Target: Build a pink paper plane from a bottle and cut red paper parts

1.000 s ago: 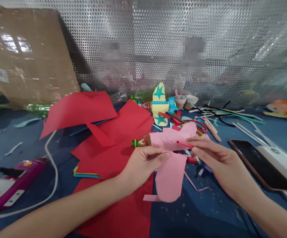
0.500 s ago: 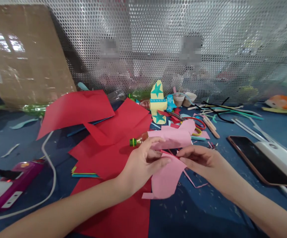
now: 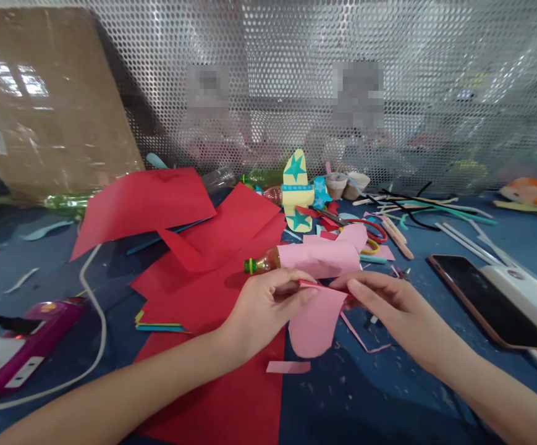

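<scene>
A rounded pink paper piece (image 3: 313, 327) hangs down between my hands, with a narrow red strip (image 3: 317, 285) along its top edge. My left hand (image 3: 270, 309) pinches its upper left corner between thumb and fingers. At the upper right corner, my right hand (image 3: 379, 296) has its thumb and fingers closed on the edge and the strip's end. Just beyond lies a small bottle (image 3: 267, 261) with a green cap, wrapped in pink paper (image 3: 319, 258). A loose pink paper strip (image 3: 289, 367) lies below the piece, partly on red paper.
Red paper sheets (image 3: 203, 272) cover the left middle. Behind are a yellow paper plane (image 3: 296, 191), scissors (image 3: 365, 225) and several sticks (image 3: 398, 238). A phone (image 3: 486, 303) lies at right, a purple power strip (image 3: 41, 346) at left. A perforated metal panel (image 3: 287, 74) stands behind.
The pink piece has been raised slightly, uncovering more of the loose pink strip beneath. The red strip now runs along its top edge, and my right thumb has moved up.
</scene>
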The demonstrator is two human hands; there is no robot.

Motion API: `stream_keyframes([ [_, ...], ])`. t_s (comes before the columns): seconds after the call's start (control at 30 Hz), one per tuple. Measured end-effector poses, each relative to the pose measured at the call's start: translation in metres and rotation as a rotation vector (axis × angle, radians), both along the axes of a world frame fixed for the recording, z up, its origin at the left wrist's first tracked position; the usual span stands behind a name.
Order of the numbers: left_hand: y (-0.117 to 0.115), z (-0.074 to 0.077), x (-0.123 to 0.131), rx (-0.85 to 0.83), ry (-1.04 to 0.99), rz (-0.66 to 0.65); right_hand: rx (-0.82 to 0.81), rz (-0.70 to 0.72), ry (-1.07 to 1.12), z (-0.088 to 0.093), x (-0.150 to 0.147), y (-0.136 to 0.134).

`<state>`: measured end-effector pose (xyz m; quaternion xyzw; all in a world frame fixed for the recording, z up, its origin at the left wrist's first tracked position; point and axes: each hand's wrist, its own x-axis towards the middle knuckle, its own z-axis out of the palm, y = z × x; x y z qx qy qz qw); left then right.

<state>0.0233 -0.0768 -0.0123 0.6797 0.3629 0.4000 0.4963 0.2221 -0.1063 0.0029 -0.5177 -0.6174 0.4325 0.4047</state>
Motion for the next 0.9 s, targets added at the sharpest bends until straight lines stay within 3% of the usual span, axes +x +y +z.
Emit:
stream_keyframes([
  [0.43, 0.0019, -0.0042, -0.0011, -0.024, 0.022, 0.001, 0.182, -0.075, -0.119, -0.0019, 0.0013, 0.0],
  [0.9, -0.0011, -0.0079, 0.0034, -0.127, 0.047, 0.027, 0.14, -0.073, -0.026, 0.0, 0.0019, 0.0035],
])
